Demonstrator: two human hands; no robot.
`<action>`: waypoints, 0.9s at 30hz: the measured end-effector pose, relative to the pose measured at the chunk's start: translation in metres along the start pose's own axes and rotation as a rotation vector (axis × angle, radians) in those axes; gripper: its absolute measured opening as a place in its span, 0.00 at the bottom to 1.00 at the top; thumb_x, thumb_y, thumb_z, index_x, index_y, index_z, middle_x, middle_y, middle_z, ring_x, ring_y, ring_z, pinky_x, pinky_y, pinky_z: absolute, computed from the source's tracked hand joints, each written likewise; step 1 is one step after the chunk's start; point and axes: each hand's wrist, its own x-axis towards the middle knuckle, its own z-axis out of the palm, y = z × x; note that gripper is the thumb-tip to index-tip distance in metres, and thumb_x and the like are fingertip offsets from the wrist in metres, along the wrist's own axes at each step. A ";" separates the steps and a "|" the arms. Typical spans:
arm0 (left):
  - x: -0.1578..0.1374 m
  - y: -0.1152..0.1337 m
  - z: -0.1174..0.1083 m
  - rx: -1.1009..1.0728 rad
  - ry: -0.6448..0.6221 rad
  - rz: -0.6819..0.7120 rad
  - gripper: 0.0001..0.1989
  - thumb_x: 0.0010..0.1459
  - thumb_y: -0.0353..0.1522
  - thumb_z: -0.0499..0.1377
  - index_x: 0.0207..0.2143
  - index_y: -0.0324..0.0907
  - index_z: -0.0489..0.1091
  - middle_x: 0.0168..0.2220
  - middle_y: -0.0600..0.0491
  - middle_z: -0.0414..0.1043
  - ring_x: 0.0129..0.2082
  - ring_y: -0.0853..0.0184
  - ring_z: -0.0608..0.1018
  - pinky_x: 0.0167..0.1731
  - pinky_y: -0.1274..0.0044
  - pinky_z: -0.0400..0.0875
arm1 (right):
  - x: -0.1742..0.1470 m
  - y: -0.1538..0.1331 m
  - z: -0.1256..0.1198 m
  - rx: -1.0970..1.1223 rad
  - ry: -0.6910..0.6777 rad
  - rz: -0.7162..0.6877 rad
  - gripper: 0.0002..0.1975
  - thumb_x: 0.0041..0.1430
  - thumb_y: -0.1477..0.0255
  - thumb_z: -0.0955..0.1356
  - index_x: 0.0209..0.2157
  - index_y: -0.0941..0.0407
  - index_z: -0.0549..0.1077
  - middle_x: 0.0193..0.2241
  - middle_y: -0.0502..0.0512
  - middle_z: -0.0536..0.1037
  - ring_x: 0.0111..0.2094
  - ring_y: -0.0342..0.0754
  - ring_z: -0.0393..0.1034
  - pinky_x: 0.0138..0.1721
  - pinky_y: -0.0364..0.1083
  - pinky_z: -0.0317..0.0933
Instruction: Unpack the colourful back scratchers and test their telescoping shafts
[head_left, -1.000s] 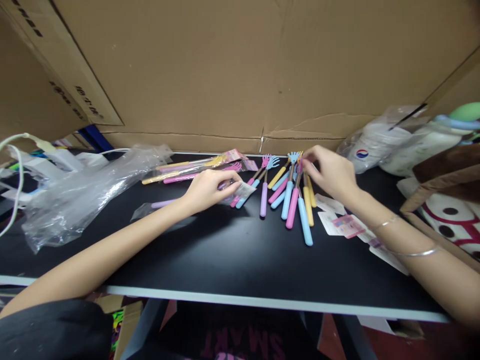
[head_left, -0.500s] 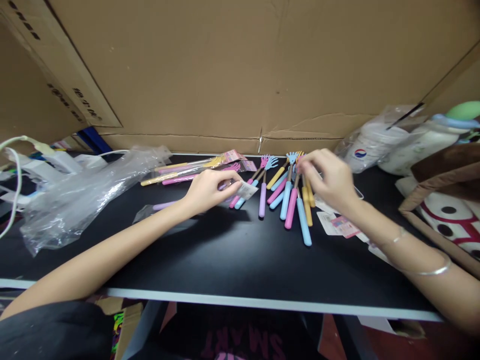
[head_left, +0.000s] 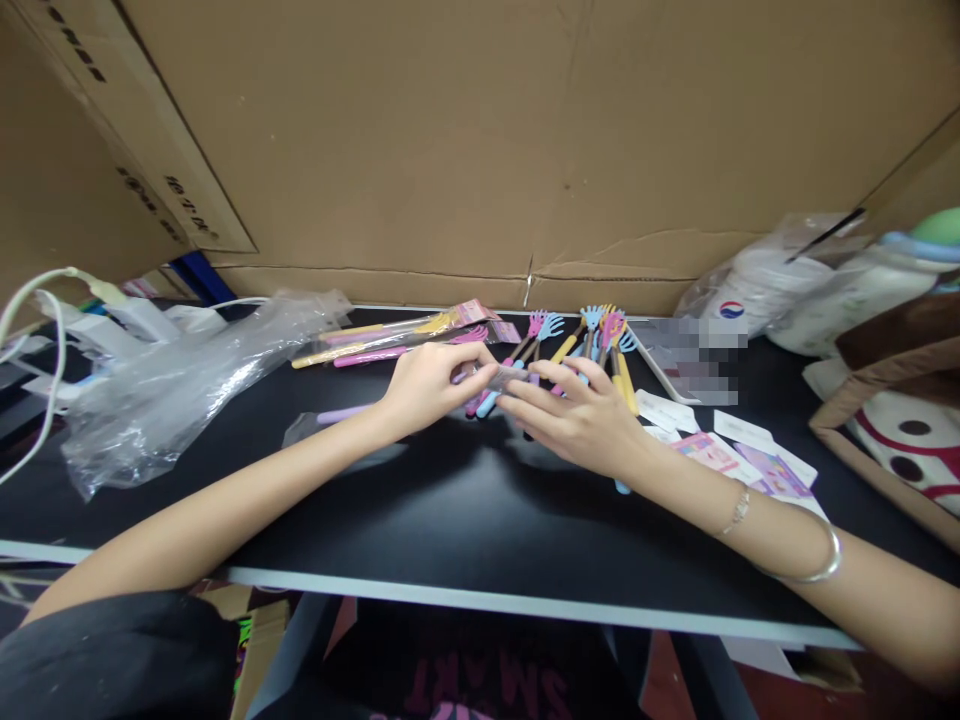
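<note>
My left hand (head_left: 435, 392) pinches the end of a clear plastic bag (head_left: 514, 378) over the middle of the table. A purple-handled back scratcher (head_left: 345, 413) lies in clear wrap under my left wrist and seems to belong to this bag; its head is hidden. The fingers of my right hand (head_left: 581, 412) close on the bag's right end, partly blurred. Behind the hands lie several loose back scratchers (head_left: 592, 320) with pink, blue and yellow hand-shaped heads. Bagged back scratchers (head_left: 390, 335) lie at the back left.
Printed cards (head_left: 720, 455) lie spread beside my right forearm, near a phone (head_left: 667, 370). Crumpled plastic (head_left: 202, 385) and white chargers with cables (head_left: 112, 325) occupy the left. A bagged cup (head_left: 757, 290), a bottle (head_left: 847, 295) and a brown bag (head_left: 877, 380) stand right. Cardboard (head_left: 465, 140) walls the back.
My right hand has moved left from the loose back scratchers to the bag at my left hand. The phone and more cards have come into sight. The view has shifted slightly.
</note>
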 end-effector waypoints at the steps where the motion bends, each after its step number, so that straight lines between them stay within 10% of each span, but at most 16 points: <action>1: 0.000 0.000 0.000 0.008 0.009 -0.007 0.15 0.61 0.41 0.52 0.31 0.43 0.73 0.20 0.59 0.67 0.21 0.73 0.65 0.24 0.80 0.52 | -0.001 0.002 0.002 -0.018 -0.012 0.036 0.10 0.62 0.69 0.65 0.43 0.51 0.75 0.41 0.48 0.80 0.47 0.49 0.62 0.49 0.50 0.48; 8: 0.001 0.003 -0.001 0.032 0.061 -0.058 0.14 0.60 0.40 0.53 0.29 0.42 0.72 0.19 0.60 0.63 0.21 0.74 0.63 0.24 0.80 0.51 | -0.002 0.013 0.009 0.122 -0.151 0.301 0.13 0.65 0.66 0.62 0.45 0.55 0.73 0.30 0.52 0.79 0.39 0.50 0.64 0.41 0.50 0.47; 16: 0.001 0.007 0.004 -0.091 0.024 -0.004 0.17 0.61 0.43 0.53 0.32 0.42 0.75 0.19 0.59 0.65 0.20 0.74 0.61 0.24 0.80 0.51 | 0.005 0.009 0.017 0.834 -0.194 0.769 0.08 0.60 0.66 0.65 0.34 0.55 0.71 0.27 0.50 0.76 0.32 0.47 0.68 0.36 0.45 0.56; 27: 0.010 -0.005 -0.010 -0.065 -0.009 0.053 0.17 0.60 0.42 0.53 0.34 0.42 0.76 0.26 0.56 0.74 0.24 0.72 0.68 0.26 0.80 0.55 | -0.045 0.076 -0.046 0.591 -0.319 0.653 0.15 0.58 0.56 0.64 0.33 0.51 0.74 0.28 0.54 0.75 0.34 0.51 0.70 0.33 0.47 0.60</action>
